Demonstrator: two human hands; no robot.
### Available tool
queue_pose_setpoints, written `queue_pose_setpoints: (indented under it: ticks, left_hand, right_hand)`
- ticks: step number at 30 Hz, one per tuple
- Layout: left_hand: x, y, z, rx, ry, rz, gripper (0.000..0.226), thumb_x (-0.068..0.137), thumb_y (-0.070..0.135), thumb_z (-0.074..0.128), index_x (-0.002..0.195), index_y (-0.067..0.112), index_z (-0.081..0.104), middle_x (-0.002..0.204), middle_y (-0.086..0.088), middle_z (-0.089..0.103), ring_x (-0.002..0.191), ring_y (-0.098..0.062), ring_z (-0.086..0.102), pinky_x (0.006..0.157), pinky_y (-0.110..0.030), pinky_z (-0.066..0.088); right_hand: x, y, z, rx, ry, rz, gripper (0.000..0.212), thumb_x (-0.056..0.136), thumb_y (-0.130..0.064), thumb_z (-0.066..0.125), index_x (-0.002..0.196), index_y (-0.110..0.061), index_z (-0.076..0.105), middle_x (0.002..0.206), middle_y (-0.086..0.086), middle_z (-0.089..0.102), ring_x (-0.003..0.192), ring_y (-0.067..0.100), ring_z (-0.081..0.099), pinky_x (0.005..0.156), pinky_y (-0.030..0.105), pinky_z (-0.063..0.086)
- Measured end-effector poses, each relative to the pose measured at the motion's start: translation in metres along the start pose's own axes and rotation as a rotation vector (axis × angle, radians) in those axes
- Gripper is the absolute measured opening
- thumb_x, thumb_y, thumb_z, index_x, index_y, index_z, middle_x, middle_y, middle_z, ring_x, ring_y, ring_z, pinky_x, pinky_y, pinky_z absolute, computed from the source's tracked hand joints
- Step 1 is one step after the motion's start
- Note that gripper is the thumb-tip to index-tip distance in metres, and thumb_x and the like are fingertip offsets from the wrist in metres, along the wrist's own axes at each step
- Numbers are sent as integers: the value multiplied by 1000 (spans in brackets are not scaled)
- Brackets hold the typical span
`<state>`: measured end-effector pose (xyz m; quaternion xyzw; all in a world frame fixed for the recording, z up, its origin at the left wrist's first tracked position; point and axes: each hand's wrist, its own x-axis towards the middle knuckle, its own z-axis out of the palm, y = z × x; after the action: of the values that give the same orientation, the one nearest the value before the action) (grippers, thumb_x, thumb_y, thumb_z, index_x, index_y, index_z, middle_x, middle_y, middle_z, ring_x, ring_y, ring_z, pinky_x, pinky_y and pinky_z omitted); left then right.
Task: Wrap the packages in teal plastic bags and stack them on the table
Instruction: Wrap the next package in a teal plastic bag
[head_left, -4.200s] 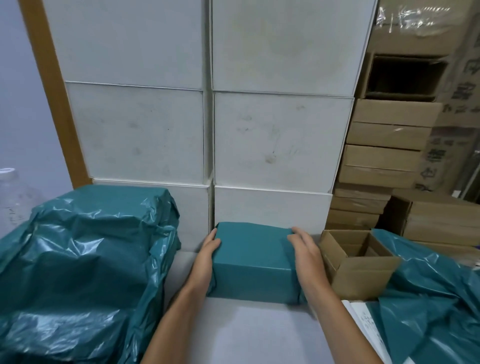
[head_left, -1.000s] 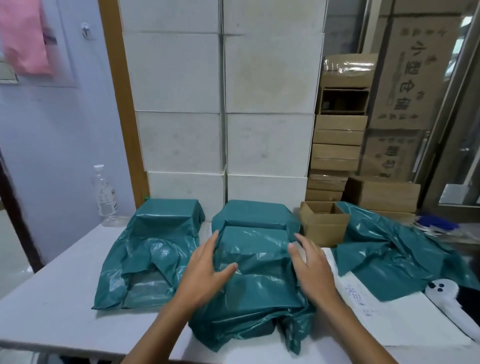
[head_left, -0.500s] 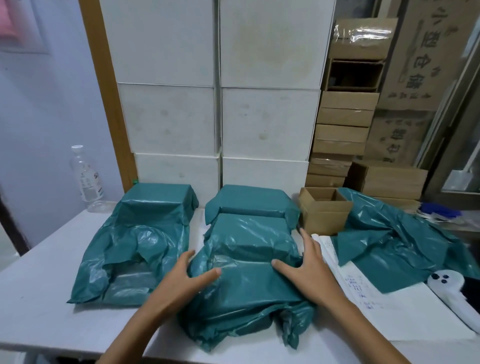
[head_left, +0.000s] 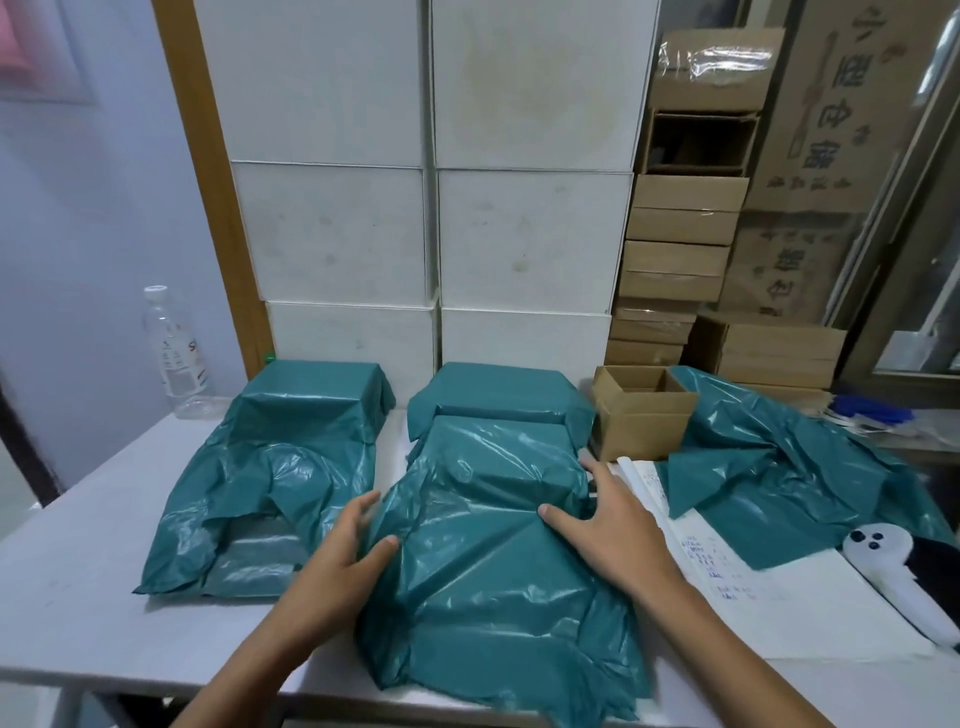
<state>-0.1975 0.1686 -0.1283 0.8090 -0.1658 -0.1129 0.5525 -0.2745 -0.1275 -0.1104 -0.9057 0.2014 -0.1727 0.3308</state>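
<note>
A package in a loose teal bag (head_left: 493, 525) lies in the middle of the white table (head_left: 78, 613), its open end hanging over the near edge. My left hand (head_left: 348, 551) pinches the bag's left side. Flat on the bag's right side lies my right hand (head_left: 608, 530), fingers spread. Behind it sits a tightly wrapped teal package (head_left: 498, 395). To the left, another package in a loose teal bag (head_left: 280, 467) rests on the table.
An open cardboard box (head_left: 641, 410) stands right of the wrapped package. Spare teal bags (head_left: 789, 467) lie over paper sheets (head_left: 727, 587) at the right, beside a white handheld device (head_left: 883, 566). A plastic bottle (head_left: 174, 353) stands far left. White boxes (head_left: 431, 208) wall the back.
The view has come closer and tilted down. My left hand has closed onto the bag's left side, and my right hand has slid slightly over the plastic, pressing it down.
</note>
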Motion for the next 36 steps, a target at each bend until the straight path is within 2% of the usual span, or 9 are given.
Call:
queue_pose_setpoints:
  ticks: [3, 7, 12, 15, 18, 20, 24, 28, 36]
  left_hand:
    - [0, 7, -5, 148, 50, 191, 62, 101, 22, 66, 156, 31, 38, 153, 10, 44, 141, -8, 45, 117, -38, 39]
    - [33, 37, 6, 520, 149, 549, 58, 95, 26, 72, 149, 27, 52, 156, 11, 43, 149, -11, 31, 121, -37, 29]
    - [86, 48, 32, 842, -19, 624, 67, 90, 48, 70, 152, 31, 49, 165, 7, 38, 156, -25, 23, 124, -46, 28]
    - [98, 34, 32, 822, -73, 604, 75, 86, 57, 67, 154, 34, 45, 163, 9, 39, 152, -22, 28, 122, -45, 33]
    - [103, 16, 25, 764, -103, 634, 86, 83, 54, 74, 158, 37, 38, 166, 15, 31, 156, -14, 19, 127, -35, 23]
    - [105, 8, 23, 733, -102, 662, 91, 81, 46, 80, 160, 35, 35, 167, 16, 27, 157, -9, 13, 127, -29, 16]
    - [108, -2, 23, 701, -95, 687, 94, 80, 37, 85, 159, 33, 35, 167, 18, 24, 159, -5, 8, 128, -28, 11]
    - [113, -13, 17, 693, -115, 707, 99, 77, 31, 89, 160, 28, 33, 168, 17, 18, 159, -1, 2, 124, -13, 3]
    - [101, -24, 11, 623, -86, 675, 94, 82, 29, 85, 158, 30, 31, 172, 22, 9, 156, 6, 10, 123, -15, 21]
  right_hand:
    - [-1, 1, 4, -148, 113, -155, 90, 83, -63, 68, 159, -32, 31, 157, -8, 42, 144, 16, 40, 115, 38, 41]
    - [9, -15, 8, -336, 112, -394, 93, 81, -71, 58, 162, -35, 28, 166, -4, 32, 155, 20, 21, 125, 42, 26]
    - [28, -27, 18, -506, 10, -460, 96, 80, -77, 52, 163, -38, 25, 172, -3, 23, 161, 26, 6, 128, 51, 16]
    - [35, -9, 21, -443, -23, -477, 94, 80, -76, 56, 161, -34, 35, 168, -7, 33, 159, 21, 18, 125, 47, 29]
    - [38, 14, 21, -383, -31, -536, 91, 82, -73, 61, 161, -37, 34, 169, -16, 29, 158, 8, 16, 119, 33, 38]
    - [41, 23, 21, -342, -28, -581, 89, 83, -68, 66, 160, -36, 36, 168, -18, 29, 158, 3, 14, 116, 24, 35]
    - [48, 39, 21, -290, -71, -643, 88, 85, -59, 74, 159, -29, 38, 170, -14, 26, 159, 4, 13, 120, 11, 12]
    - [49, 63, 16, -228, -93, -699, 88, 86, -47, 81, 159, -23, 36, 172, -7, 24, 160, 10, 16, 123, 12, 14]
    - [47, 69, 13, -247, -94, -702, 98, 89, -50, 76, 165, -26, 19, 175, -9, 13, 160, 7, 12, 124, 17, 19]
